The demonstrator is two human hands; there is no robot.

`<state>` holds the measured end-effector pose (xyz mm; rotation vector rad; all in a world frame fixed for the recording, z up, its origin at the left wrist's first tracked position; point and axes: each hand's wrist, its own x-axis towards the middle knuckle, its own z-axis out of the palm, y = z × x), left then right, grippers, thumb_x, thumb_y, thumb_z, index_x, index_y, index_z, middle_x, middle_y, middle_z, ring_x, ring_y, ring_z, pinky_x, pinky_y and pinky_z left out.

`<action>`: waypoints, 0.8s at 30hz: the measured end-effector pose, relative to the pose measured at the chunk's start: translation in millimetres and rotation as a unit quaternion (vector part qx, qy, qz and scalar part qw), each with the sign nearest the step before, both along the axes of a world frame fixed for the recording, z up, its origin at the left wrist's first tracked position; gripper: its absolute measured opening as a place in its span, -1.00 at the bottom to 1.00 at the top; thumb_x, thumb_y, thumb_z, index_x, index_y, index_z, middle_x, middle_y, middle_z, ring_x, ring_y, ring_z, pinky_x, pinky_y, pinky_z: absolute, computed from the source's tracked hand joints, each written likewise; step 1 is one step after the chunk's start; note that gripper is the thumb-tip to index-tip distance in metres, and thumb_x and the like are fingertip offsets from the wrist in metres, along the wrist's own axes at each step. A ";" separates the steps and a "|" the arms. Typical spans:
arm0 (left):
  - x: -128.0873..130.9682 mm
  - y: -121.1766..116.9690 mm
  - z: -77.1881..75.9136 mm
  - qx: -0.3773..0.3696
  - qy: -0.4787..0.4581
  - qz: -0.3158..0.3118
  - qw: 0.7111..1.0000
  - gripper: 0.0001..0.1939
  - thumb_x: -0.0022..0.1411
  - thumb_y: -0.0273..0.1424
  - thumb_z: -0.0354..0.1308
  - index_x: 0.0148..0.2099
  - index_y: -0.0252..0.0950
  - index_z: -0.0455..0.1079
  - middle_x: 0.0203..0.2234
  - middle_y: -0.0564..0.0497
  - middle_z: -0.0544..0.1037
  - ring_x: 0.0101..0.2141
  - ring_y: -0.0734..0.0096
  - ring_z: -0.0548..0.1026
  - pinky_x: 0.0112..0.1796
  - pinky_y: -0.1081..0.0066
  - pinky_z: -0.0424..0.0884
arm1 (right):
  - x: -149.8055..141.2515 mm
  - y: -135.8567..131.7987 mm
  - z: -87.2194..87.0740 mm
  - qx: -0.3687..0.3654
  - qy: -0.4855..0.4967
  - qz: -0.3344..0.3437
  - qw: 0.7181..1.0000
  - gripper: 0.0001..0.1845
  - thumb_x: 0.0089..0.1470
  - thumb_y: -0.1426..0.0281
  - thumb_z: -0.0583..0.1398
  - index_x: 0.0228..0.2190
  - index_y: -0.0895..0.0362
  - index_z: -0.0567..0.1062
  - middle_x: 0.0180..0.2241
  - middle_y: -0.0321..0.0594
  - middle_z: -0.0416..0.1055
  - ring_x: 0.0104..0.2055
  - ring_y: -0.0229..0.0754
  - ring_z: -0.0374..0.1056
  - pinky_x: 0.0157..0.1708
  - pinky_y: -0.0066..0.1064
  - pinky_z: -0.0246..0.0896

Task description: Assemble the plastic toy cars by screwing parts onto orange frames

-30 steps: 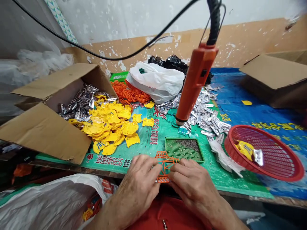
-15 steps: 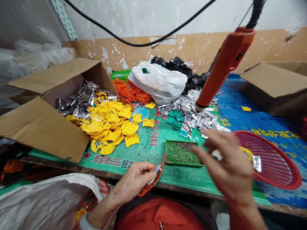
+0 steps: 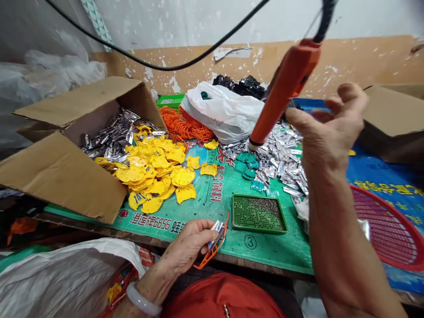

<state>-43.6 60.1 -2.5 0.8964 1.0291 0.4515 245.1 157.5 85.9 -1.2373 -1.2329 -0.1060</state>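
The left hand point(image 3: 188, 246) is holding the frame point(image 3: 210, 256) and a strip point(image 3: 217, 229) together, thumb and fingers closing narrowly on them. The frame is showing bright orange, thin and open like lattice, and it is tilting: one slender end is pointing up and away, the other is slanting down toward the person. The strip is lying against it, shiny silver with darker bands; its finer marks are too small to read. Both are sitting over the front edge of the table point(image 3: 207, 216), just left of the tray's near left corner. The tray point(image 3: 260, 229), green and gridded, is holding small dark screws point(image 3: 266, 205), thickest along its back and right edges.

The right hand point(image 3: 331, 126) is hovering above the table's right part, its grip wide, thumb and curled fingers standing apart. The thumb is coming very near the orange driver point(image 3: 286, 86); whether they are touching, one cannot tell. The driver is hanging aslant, its tip pointing down toward silver strips point(image 3: 276, 154) that are lying toward the table's back edge.
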 end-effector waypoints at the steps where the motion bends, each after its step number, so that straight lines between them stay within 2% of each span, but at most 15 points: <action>1: 0.6 0.5 1.2 0.000 0.000 -0.005 1.000 -0.76 -0.06 -0.29 0.25 -0.41 -0.38 0.42 -0.65 0.14 0.33 -0.66 0.67 0.10 -0.65 0.55 -0.06 | -3.4 6.7 4.6 -0.003 0.020 -0.027 0.999 -0.05 -0.23 0.16 0.38 0.14 0.01 0.10 0.19 -0.05 0.06 0.16 0.08 0.17 0.08 0.06 0.12; 2: 1.1 0.9 2.2 0.001 0.001 -0.011 1.000 -0.77 -0.07 -0.29 0.25 -0.41 -0.38 0.42 -0.64 0.14 0.34 -0.66 0.67 0.11 -0.64 0.55 -0.06 | -8.1 13.8 9.9 -0.013 0.047 -0.034 0.998 0.05 -0.33 0.19 0.42 0.16 0.10 0.10 0.19 -0.01 0.07 0.18 0.10 0.15 0.09 0.02 0.10; 4: 2.2 1.1 3.5 0.008 0.006 -0.022 1.000 -0.78 -0.05 -0.29 0.23 -0.41 -0.37 0.41 -0.64 0.15 0.33 -0.65 0.66 0.11 -0.64 0.55 -0.07 | -20.7 28.5 20.5 -0.060 0.076 0.017 0.995 0.10 -0.31 0.24 0.41 0.19 0.24 0.06 0.13 0.02 0.20 0.15 0.04 0.21 0.08 -0.07 0.10; 7: 3.8 0.0 4.5 0.020 0.021 -0.027 0.999 -0.80 -0.01 -0.28 0.18 -0.41 -0.34 0.37 -0.66 0.19 0.28 -0.67 0.65 0.08 -0.65 0.53 -0.10 | -43.7 43.9 32.0 -0.108 0.096 0.166 0.975 -0.04 -0.21 0.35 0.36 0.18 0.24 0.09 -0.12 -0.14 0.45 -0.08 -0.12 0.40 -0.04 -0.15 0.24; 9: 5.0 -1.4 4.7 0.020 0.031 -0.028 0.999 -0.79 0.02 -0.26 0.17 -0.40 -0.32 0.34 -0.67 0.21 0.25 -0.67 0.65 0.06 -0.65 0.52 -0.13 | -59.3 45.1 36.5 -0.114 0.097 0.239 0.960 -0.15 -0.18 0.42 0.34 0.13 0.20 0.16 -0.27 -0.28 0.50 -0.23 -0.20 0.44 -0.15 -0.20 0.32; 10: 5.7 -2.1 4.7 0.019 0.035 -0.027 0.999 -0.78 0.03 -0.25 0.17 -0.39 -0.32 0.34 -0.66 0.21 0.25 -0.67 0.65 0.06 -0.64 0.52 -0.13 | -67.0 42.7 38.5 -0.111 0.093 0.253 0.957 -0.22 -0.16 0.43 0.33 0.10 0.19 0.19 -0.33 -0.35 0.50 -0.28 -0.24 0.44 -0.18 -0.23 0.34; 13: 8.7 -3.4 4.3 0.014 0.035 -0.022 0.999 -0.79 0.02 -0.26 0.16 -0.38 -0.31 0.33 -0.63 0.19 0.27 -0.64 0.64 0.11 -0.62 0.54 -0.10 | -89.2 28.2 44.1 -0.114 0.059 0.230 0.965 -0.33 -0.10 0.37 0.32 0.04 0.21 0.25 -0.35 -0.38 0.48 -0.27 -0.29 0.41 -0.14 -0.26 0.35; 16: 12.0 -3.4 3.4 0.011 0.038 -0.021 0.999 -0.80 0.00 -0.28 0.15 -0.38 -0.32 0.33 -0.63 0.19 0.29 -0.64 0.63 0.12 -0.62 0.55 -0.06 | -108.3 15.4 47.1 -0.146 0.050 0.179 0.972 -0.37 -0.13 0.31 0.36 -0.04 0.22 0.29 -0.20 -0.27 0.48 -0.16 -0.25 0.37 -0.10 -0.28 0.35; 18: 13.4 -3.4 2.9 0.012 0.039 -0.022 0.999 -0.79 -0.01 -0.27 0.14 -0.37 -0.33 0.34 -0.64 0.19 0.30 -0.65 0.64 0.10 -0.63 0.55 -0.06 | -116.0 11.4 44.8 -0.155 0.083 0.208 0.962 -0.47 -0.09 0.34 0.34 -0.11 0.28 0.33 -0.17 -0.23 0.46 -0.15 -0.26 0.37 -0.11 -0.32 0.34; 20: 13.8 -3.6 2.8 0.011 0.037 -0.025 0.999 -0.77 -0.01 -0.26 0.14 -0.36 -0.34 0.34 -0.64 0.18 0.30 -0.66 0.64 0.10 -0.64 0.54 -0.07 | -117.4 8.1 38.4 -0.154 0.126 0.267 0.943 -0.58 -0.04 0.40 0.29 -0.15 0.33 0.36 -0.21 -0.24 0.44 -0.18 -0.28 0.38 -0.13 -0.34 0.33; 22: 13.9 -4.0 3.1 0.007 0.033 -0.026 0.999 -0.76 -0.01 -0.26 0.15 -0.35 -0.34 0.34 -0.64 0.19 0.29 -0.66 0.65 0.09 -0.65 0.54 -0.09 | -112.3 1.1 28.3 -0.146 0.162 0.302 0.928 -0.58 -0.09 0.42 0.31 -0.17 0.31 0.37 -0.25 -0.28 0.43 -0.24 -0.29 0.38 -0.19 -0.36 0.34; 24: 14.2 -4.3 3.7 0.002 0.028 -0.024 0.999 -0.76 -0.01 -0.25 0.16 -0.35 -0.33 0.34 -0.64 0.20 0.28 -0.66 0.65 0.08 -0.65 0.54 -0.07 | -102.9 -11.6 15.9 -0.142 0.184 0.303 0.924 -0.50 -0.22 0.43 0.37 -0.18 0.20 0.40 -0.34 -0.36 0.41 -0.34 -0.30 0.35 -0.32 -0.38 0.36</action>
